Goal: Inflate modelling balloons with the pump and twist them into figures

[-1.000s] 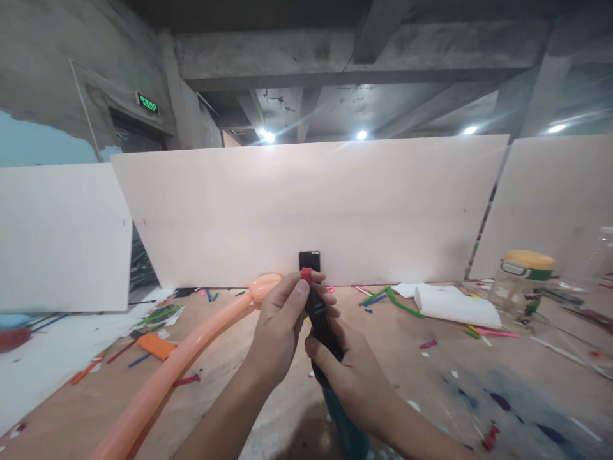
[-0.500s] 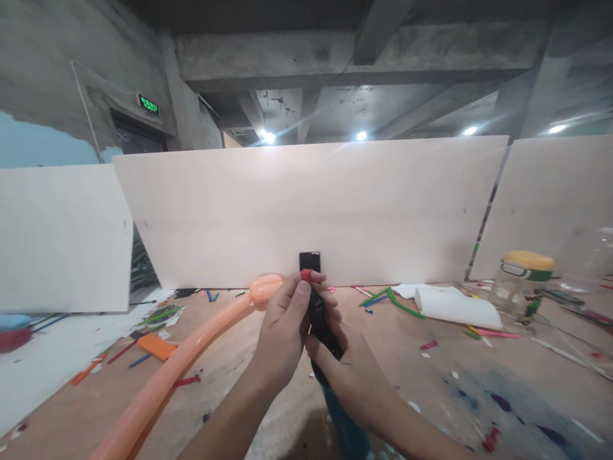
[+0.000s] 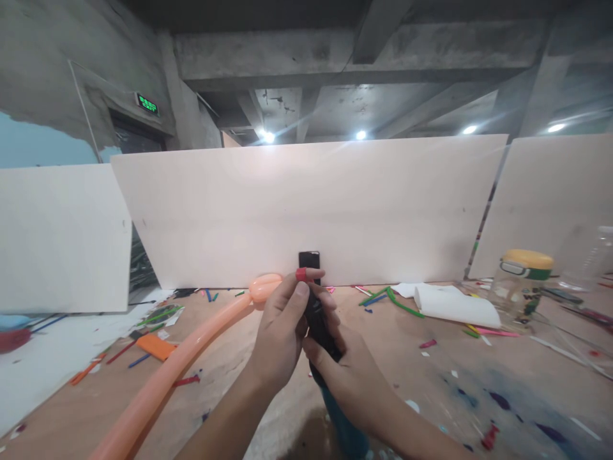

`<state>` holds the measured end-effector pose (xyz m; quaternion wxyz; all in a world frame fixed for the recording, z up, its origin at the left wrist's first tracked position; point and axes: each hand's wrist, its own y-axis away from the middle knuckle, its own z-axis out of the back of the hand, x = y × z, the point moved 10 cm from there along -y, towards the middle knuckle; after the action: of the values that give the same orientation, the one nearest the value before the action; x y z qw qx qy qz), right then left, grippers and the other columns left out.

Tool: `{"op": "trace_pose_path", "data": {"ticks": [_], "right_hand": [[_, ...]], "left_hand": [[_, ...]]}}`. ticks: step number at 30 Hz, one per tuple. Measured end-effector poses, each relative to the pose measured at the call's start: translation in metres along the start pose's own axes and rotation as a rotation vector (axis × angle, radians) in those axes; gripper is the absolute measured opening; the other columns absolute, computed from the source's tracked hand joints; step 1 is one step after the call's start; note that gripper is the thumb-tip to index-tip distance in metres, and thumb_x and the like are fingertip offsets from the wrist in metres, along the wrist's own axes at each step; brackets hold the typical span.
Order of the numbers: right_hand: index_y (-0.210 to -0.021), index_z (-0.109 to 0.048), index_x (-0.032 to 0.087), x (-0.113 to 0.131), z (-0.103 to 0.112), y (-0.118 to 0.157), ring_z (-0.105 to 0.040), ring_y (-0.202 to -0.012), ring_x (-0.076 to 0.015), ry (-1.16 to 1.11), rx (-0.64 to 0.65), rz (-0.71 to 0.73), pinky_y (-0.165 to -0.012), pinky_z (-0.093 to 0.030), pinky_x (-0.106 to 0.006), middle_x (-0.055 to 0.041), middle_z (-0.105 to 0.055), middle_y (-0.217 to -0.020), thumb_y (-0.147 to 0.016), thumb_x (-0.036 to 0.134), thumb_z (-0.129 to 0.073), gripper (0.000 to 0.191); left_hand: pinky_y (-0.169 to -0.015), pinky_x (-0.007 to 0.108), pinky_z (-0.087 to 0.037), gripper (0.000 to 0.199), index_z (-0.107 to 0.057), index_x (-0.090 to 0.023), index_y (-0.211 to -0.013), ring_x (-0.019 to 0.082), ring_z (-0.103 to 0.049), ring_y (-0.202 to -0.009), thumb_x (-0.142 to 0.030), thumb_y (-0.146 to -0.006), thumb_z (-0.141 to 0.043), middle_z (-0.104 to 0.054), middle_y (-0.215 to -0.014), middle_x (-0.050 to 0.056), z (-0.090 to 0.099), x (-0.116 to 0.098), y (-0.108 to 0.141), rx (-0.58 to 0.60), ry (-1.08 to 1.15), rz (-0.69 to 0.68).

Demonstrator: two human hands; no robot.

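Between the thumb and fingers of my left hand [image 3: 280, 319] is a small red balloon [image 3: 301, 274], of which only a short bit shows, at the tip of a hand pump. My right hand [image 3: 345, 364] is wrapped around the pump's black upper part [image 3: 320, 326], and its blue barrel [image 3: 345, 421] slants down towards me. A long inflated orange balloon [image 3: 191, 348], with a twisted bulb at its far end, lies to the left, the bulb close behind my left fingers. Behind my fingertips a black phone [image 3: 309, 260] leans against the white board.
A white board [image 3: 311, 211] stands along the table's back. On the right are a white paper roll [image 3: 457, 308] and a yellow-lidded bottle [image 3: 520, 287]. Left lies an orange object [image 3: 156, 347]. Several balloon scraps, including green strips [image 3: 405, 303], litter the brown table covering [image 3: 230, 396].
The red balloon and my left fingertips have shifted slightly left, and a little more of the red shows. My right hand keeps its grip on the pump, almost unmoved.
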<state>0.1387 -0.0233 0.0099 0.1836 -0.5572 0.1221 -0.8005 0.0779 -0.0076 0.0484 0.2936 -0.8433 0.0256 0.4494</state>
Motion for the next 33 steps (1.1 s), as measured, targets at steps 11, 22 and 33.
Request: {"op": "trace_pose_path", "data": {"ticks": [11, 22, 33], "right_hand": [[-0.099, -0.054, 0.017, -0.004, -0.002, 0.0, -0.05, -0.061, -0.013, -0.02, 0.004, 0.001, -0.055, -0.041, -0.024, 0.0011, -0.055, -0.069, -0.083, 0.022, -0.048, 0.019], [-0.119, -0.044, 0.02, -0.007, -0.001, 0.002, -0.056, -0.094, -0.0196, -0.16, -0.053, 0.047, -0.08, -0.045, -0.03, -0.0053, -0.059, -0.106, -0.076, 0.021, -0.056, 0.045], [-0.087, -0.048, 0.02, -0.074, -0.038, 0.048, -0.051, -0.049, -0.011, -0.405, 0.099, -0.485, -0.049, -0.042, -0.023, 0.0025, -0.055, -0.064, -0.079, 0.044, -0.054, 0.027]], "left_hand": [[-0.053, 0.03, -0.052, 0.023, -0.054, -0.017, -0.099, 0.016, -0.059, -0.06, -0.036, -0.088, -0.048, -0.057, -0.072, 0.002, -0.001, 0.0, -0.002, -0.02, 0.027, 0.004], [-0.047, 0.02, -0.044, 0.022, -0.047, -0.018, -0.076, 0.007, -0.049, -0.049, -0.037, -0.087, -0.049, -0.049, -0.067, -0.003, 0.006, -0.006, -0.005, -0.113, 0.056, -0.098], [-0.027, 0.013, -0.019, 0.015, -0.038, -0.02, -0.07, 0.003, -0.027, -0.032, -0.026, -0.08, -0.048, -0.037, -0.054, -0.008, 0.062, 0.036, -0.04, -0.389, 0.18, 0.083]]}}
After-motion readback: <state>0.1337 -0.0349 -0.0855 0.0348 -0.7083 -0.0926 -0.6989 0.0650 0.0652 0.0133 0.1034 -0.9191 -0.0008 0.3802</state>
